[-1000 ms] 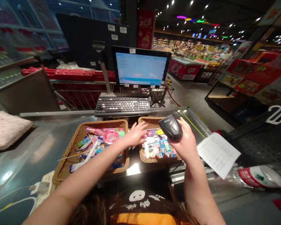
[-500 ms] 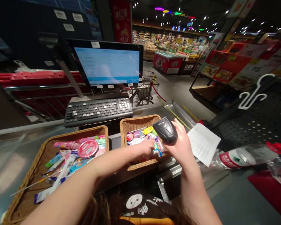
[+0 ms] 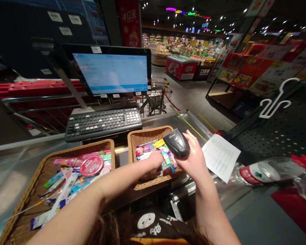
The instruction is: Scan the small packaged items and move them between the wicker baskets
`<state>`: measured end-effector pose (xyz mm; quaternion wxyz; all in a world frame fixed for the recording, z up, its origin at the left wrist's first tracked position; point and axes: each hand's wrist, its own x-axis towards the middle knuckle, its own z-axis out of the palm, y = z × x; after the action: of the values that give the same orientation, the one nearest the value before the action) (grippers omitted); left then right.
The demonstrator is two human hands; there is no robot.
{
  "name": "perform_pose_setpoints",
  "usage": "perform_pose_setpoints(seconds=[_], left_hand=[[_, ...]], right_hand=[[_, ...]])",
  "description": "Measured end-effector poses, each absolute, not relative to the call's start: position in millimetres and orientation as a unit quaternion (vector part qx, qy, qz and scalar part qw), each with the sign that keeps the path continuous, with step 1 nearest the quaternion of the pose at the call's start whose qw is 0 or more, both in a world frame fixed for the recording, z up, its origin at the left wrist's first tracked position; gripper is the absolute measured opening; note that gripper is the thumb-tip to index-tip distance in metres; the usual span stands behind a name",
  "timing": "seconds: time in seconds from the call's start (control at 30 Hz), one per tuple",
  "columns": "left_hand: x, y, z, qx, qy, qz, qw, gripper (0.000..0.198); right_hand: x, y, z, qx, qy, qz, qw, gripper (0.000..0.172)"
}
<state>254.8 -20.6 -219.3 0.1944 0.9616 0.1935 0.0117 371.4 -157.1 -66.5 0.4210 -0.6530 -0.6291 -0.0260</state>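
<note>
My right hand (image 3: 194, 154) is closed round a black handheld barcode scanner (image 3: 177, 143), held over the right side of a small wicker basket (image 3: 151, 135). My left hand (image 3: 156, 159) is down inside that basket, touching small packaged sweets. Its fingers are mostly hidden, so I cannot tell whether they grip anything. Around it lie a yellow packet (image 3: 159, 143), a red-and-pink sweet (image 3: 139, 150) and several colourful wrappers. Beside my left forearm, a larger wicker basket (image 3: 44, 166) holds a round pink tub (image 3: 91, 166), long thin packets and other sweets.
Behind the baskets stand a black keyboard (image 3: 104, 122) and a lit monitor (image 3: 114, 73). A printed sheet (image 3: 221, 157) lies right of my right hand, near a large clear bottle (image 3: 266, 172) with a red cap. A white hanger (image 3: 276, 100) hangs on the dark perforated panel.
My left hand has shifted slightly within the small basket, and the sweets beside it have moved. The scanner stays in my right hand. The view has turned a little to the right.
</note>
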Motion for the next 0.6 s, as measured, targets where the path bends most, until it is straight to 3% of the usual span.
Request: perform_pose_setpoints(seconds=[0.13,0.23,0.47,0.6], left_hand=[[230.0,-1.5,-188.4,0.950,0.257,0.021,0.175,0.012],[208.7,12.7,-149.2,0.939,0.295,0.070,0.164,0.016],[147.8,38.4,-66.3,0.836,0.347,0.338,0.256,0.017],[112.6,35.2,-31.7,0.806,0.351,0.421,0.226,0.019]], right_hand=[[371.8,-157.4,-67.1,-0.651,-0.633,-0.029,0.419,0.051],[370.1,-157.0,-65.6,-0.647,-0.639,-0.034,0.415,0.053],[353.2,-153.2,-55.1,-0.610,-0.655,-0.070,0.441,0.056],[336.3,-149.9,-48.3,-0.580,-0.678,-0.082,0.445,0.055]])
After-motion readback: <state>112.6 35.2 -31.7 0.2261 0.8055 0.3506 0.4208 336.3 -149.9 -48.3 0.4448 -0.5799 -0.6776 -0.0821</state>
